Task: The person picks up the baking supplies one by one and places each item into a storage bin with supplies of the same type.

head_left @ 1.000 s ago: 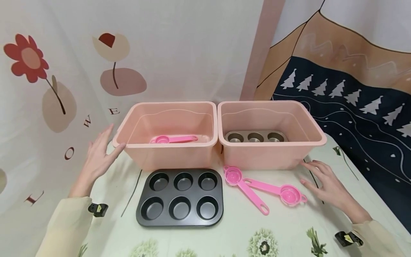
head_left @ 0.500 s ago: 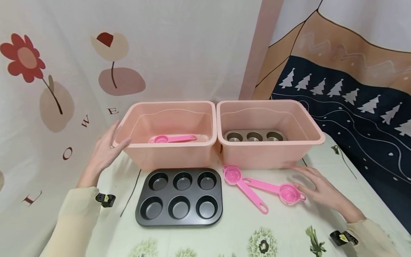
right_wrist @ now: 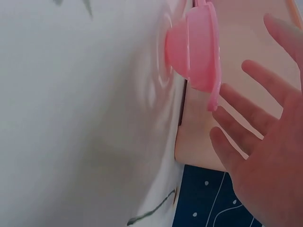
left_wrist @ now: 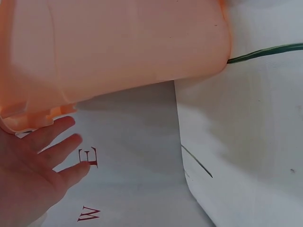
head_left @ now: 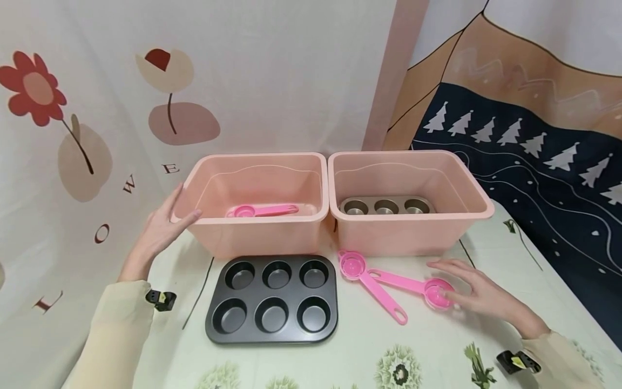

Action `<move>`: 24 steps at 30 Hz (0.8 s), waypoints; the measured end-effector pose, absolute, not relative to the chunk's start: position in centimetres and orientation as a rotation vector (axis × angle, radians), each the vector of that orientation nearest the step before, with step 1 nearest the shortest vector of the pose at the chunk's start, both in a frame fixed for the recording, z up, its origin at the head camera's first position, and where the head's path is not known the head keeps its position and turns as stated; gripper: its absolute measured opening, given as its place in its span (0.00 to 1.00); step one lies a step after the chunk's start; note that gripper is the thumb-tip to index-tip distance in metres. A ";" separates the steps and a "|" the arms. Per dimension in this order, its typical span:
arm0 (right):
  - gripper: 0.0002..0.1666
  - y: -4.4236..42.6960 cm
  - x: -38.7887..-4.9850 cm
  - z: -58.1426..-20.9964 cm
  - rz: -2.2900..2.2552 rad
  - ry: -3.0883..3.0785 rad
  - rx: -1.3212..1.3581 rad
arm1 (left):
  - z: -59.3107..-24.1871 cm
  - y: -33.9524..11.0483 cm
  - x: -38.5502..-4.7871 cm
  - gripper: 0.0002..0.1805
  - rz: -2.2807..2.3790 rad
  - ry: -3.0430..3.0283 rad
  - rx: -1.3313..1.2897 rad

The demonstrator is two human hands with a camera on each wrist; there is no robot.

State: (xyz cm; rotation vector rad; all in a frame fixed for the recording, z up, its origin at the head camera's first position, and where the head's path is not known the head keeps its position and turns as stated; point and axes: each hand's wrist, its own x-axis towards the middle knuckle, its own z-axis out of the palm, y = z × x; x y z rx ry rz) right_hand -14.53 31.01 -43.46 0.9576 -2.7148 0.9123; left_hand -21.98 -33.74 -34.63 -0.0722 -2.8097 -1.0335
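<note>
Right scoop [head_left: 410, 284]: lies on the table [head_left: 369, 354], toward its right edge, in front of the right bin [head_left: 389, 236]; its handle end meets or nearly meets the left scoop [head_left: 373, 290].
Right hand [head_left: 478, 292]: at the right scoop's cup, fingers spread wide, nothing held; whether a fingertip touches cannot be told.
Sounder hold: thumb and fingers across the cup's rim would likely beat the small end tab; raising it straight up should avoid dragging the left scoop.
Left hand [head_left: 157, 229]: fingers wide and straight at the left bin's [head_left: 259, 237] front-left corner, thumb over the rim; light pressure should suffice, as leaning might tip it.
Curtain [head_left: 291, 65] letters: dark red L, O, W, E [left_wrist: 88, 157], rising toward the table's back edge.
Brands: none legible on scoops or bins.
</note>
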 end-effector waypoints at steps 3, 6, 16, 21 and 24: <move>0.35 30.9 -14.8 -43.6 0.950 -2.716 1.014 | -34.5 -33.7 -22.0 0.48 -1.056 -2.818 -0.068; 0.34 30.7 -15.2 -43.8 1.006 -2.729 1.075 | -34.4 -33.7 -21.9 0.48 -1.066 -2.833 -0.059; 0.37 30.2 -16.1 -44.4 1.241 -2.807 1.222 | -35.1 -33.8 -22.3 0.48 -1.209 -2.756 -0.109; 0.38 30.2 -16.4 -44.7 1.319 -2.794 1.240 | -35.3 -34.0 -22.4 0.47 -1.261 -2.740 -0.109; 0.37 30.5 -16.7 -44.9 1.356 -2.787 1.200 | -35.3 -34.1 -22.6 0.47 -1.274 -2.747 -0.104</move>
